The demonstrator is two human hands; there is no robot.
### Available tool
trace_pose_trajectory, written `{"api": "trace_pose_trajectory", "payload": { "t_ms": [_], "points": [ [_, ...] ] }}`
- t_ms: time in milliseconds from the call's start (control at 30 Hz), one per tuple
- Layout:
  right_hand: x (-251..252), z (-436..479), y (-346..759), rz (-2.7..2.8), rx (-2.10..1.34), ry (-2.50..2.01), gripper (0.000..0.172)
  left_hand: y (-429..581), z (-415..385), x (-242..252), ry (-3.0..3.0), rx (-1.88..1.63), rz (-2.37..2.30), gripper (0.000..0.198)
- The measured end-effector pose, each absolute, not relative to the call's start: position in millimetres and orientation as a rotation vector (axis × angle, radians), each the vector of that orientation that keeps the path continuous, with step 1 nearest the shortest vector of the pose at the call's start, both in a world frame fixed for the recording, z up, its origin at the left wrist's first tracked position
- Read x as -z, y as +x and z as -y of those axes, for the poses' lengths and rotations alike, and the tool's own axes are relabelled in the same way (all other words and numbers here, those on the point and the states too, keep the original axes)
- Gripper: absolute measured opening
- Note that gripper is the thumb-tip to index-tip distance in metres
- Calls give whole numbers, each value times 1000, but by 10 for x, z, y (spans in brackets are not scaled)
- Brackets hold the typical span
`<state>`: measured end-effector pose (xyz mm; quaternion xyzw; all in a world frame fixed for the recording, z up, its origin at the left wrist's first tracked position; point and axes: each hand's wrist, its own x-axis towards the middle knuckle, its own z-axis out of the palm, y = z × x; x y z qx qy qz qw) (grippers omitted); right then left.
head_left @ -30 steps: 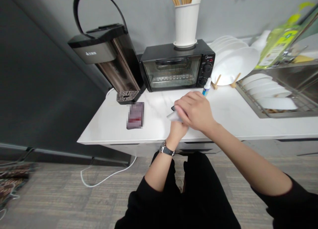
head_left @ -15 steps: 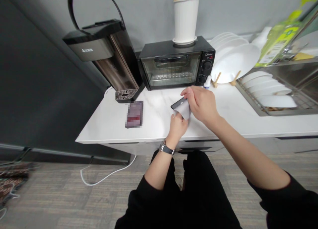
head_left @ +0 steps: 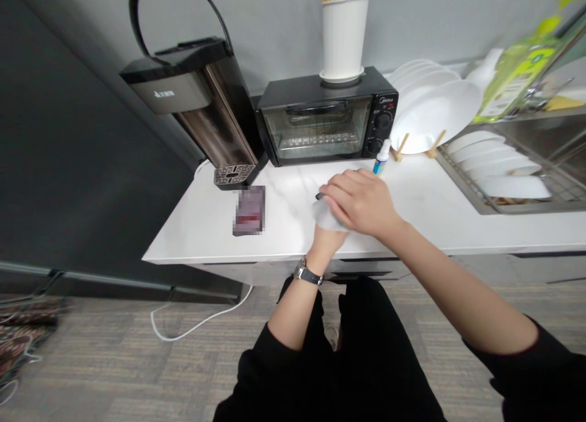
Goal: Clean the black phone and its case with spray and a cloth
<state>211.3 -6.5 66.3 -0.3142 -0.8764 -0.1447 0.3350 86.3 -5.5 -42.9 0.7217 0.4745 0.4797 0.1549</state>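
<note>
Over the white counter, both my hands come together. My right hand (head_left: 361,202) lies palm down with its fingers bent over a light grey cloth (head_left: 327,217), pressing it on a dark flat slab like a phone. Just a dark corner of the slab (head_left: 319,196) pokes out past the fingers. Below, my left hand (head_left: 328,239) supports the slab and cloth from underneath; its fingers are hidden. A watch (head_left: 307,272) is strapped to the left wrist. Right behind the right hand stands a small spray bottle (head_left: 381,157) with a blue label.
A blurred-out purplish flat item (head_left: 249,211) lies on the counter (head_left: 192,232) at left. Behind are a water dispenser (head_left: 196,104), a toaster oven (head_left: 327,126) bearing a white utensil cup (head_left: 344,37), and racked plates (head_left: 434,116). The sink (head_left: 485,205) is at right.
My right hand has slid left and down over the slab, covering most of it and the cloth. More of the spray bottle now shows. The left hand stays nearly in place.
</note>
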Motion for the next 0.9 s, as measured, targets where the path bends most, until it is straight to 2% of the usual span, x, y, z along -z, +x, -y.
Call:
{"api": "trace_pose_trajectory", "payload": {
  "t_ms": [233, 433, 567, 733, 800, 900],
  "points": [
    [-399, 17, 2350, 1816, 173, -913, 48, 831, 187, 287, 2020, -1194, -1388, 7],
    [-17, 94, 2542, 1387, -155, -1206, 55, 628, 355, 171, 1984, -1204, -1173, 22],
    [137, 65, 2614, 1431, -221, -1355, 57, 582, 412, 196, 1941, -1192, -1301, 14],
    [117, 253, 2356, 1783, 141, -1377, 41, 619, 403, 242, 2013, -1183, -1376, 12],
    [80, 393, 2133, 1943, 181, -1299, 35, 602, 384, 255, 2042, -1156, -1430, 18],
    [48, 506, 1914, 2100, 145, -1175, 36, 556, 353, 279, 2047, -1125, -1444, 31]
  ]
}}
